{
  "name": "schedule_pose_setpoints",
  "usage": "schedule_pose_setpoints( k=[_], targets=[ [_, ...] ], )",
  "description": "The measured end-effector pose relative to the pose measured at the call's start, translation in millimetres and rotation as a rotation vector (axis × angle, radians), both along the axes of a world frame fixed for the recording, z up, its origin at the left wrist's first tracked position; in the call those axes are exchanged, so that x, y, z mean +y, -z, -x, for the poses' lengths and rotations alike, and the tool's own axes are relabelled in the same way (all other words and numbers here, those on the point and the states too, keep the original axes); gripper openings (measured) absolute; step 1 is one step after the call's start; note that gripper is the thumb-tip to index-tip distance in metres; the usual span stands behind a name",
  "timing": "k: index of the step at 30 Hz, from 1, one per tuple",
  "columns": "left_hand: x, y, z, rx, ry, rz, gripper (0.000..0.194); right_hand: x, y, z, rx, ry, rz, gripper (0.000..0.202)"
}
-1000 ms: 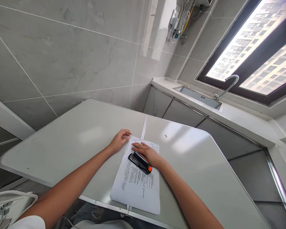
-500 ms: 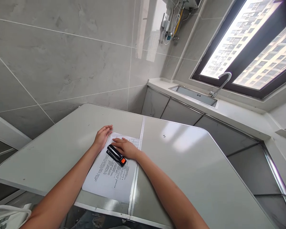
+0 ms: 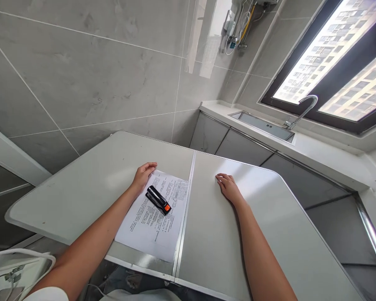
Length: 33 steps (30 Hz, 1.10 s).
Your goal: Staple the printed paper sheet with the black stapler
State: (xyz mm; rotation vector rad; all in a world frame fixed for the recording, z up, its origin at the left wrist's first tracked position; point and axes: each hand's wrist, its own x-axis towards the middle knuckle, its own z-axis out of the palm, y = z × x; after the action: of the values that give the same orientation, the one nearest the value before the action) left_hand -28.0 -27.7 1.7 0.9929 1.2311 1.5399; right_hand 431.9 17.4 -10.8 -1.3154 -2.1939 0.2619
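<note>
Printed white paper (image 3: 140, 234) lies on the light table, its right edge close to the metal seam. On top of it rests a black stapler (image 3: 158, 200) with an orange patch at its near right end; neither hand touches it. At the paper's upper left corner is my left hand (image 3: 144, 174), resting on its side with loosely bent fingers and holding nothing. My right hand (image 3: 229, 188) lies on the table's right half, palm down, apart from the paper. Its fingers are slightly curved and hold nothing.
The folding table (image 3: 90, 179) has a metal seam (image 3: 182, 234) down its middle. Behind it on the right is a counter with a sink (image 3: 266, 126) and a curved faucet (image 3: 303, 110) below a window. A white-framed object (image 3: 21, 267) stands at the lower left.
My right hand has come off the paper beside the stapler and moved right onto the table. My left hand stays by the paper's corner. The camera view has shifted slightly.
</note>
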Motion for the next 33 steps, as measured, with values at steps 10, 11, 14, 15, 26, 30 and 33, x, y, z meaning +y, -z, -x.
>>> schedule_pose_setpoints(
  k=[10,11,14,15,26,30,33],
  targets=[
    [-0.6,-0.4,1.3,0.016,-0.004,0.006,0.021,-4.9,-11.7,45.5,0.096,0.069,-0.042,0.038],
    [-0.4,0.2,1.6,0.011,-0.009,0.010,0.021,-4.0,-15.2,59.3,0.097,0.062,-0.038,0.037],
    [-0.5,0.4,1.9,0.001,-0.017,0.021,0.022,5.6,-24.4,119.7,0.095,0.002,-0.007,0.033],
    [-0.8,-0.1,1.8,0.003,-0.018,0.022,0.022,10.8,-26.5,143.7,0.090,-0.033,0.012,0.033],
    [-5.1,-6.4,-0.6,0.127,-0.039,-0.006,0.017,38.4,-26.8,266.1,0.063,-0.155,0.123,0.028],
    [-4.2,-4.7,0.1,0.124,-0.035,0.000,0.020,35.4,-34.9,221.6,0.065,-0.028,0.113,0.031],
    [-3.1,-2.6,0.5,0.113,-0.035,0.010,0.022,27.1,-34.9,154.0,0.031,0.158,0.114,0.023]
  ],
)
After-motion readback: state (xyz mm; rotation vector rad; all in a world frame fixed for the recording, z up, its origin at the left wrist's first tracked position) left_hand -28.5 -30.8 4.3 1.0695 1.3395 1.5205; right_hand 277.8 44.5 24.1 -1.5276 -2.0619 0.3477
